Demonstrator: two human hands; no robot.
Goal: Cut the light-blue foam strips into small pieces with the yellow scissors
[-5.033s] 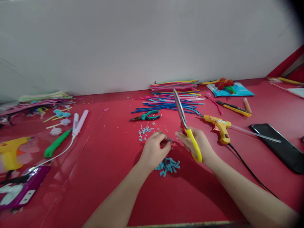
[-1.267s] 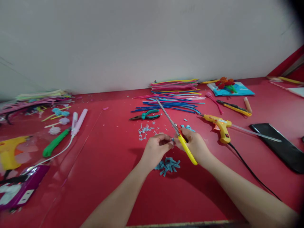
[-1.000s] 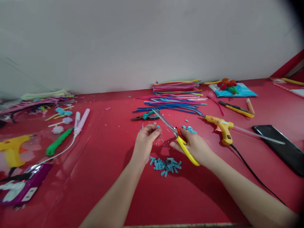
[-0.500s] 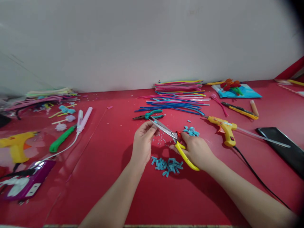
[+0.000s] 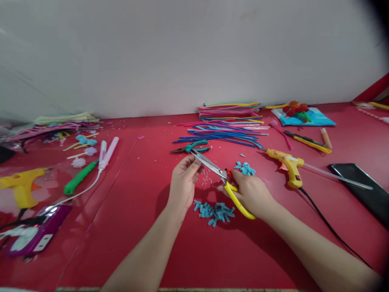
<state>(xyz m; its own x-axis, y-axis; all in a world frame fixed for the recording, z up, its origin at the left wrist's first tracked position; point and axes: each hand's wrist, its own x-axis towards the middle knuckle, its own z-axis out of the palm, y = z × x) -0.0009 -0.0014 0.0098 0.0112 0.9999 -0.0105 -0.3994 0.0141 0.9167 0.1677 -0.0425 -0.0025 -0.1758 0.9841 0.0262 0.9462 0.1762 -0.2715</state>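
My right hand (image 5: 252,192) grips yellow-handled scissors (image 5: 223,178), whose blades point left and lie low over the red table (image 5: 146,227). My left hand (image 5: 182,182) is curled, its fingertips pinched near the blade tips and the light blue scraps (image 5: 206,176); what they hold is too small to name. A pile of short blue cut pieces (image 5: 214,211) lies between my wrists. A smaller heap of blue bits (image 5: 244,168) sits just beyond my right hand.
Green-handled pliers (image 5: 191,148) and long coloured pipe cleaners (image 5: 225,129) lie behind my hands. A yellow glue gun (image 5: 288,164) with black cord and a black phone (image 5: 361,190) are to the right. Left: green cutter (image 5: 79,180), pink iron (image 5: 107,152), second glue gun (image 5: 20,188).
My left hand left my right hand and reached forward-left to the scraps. The scissors swung down from upright to nearly flat, blades pointing left. A blue heap now shows beyond my right hand.
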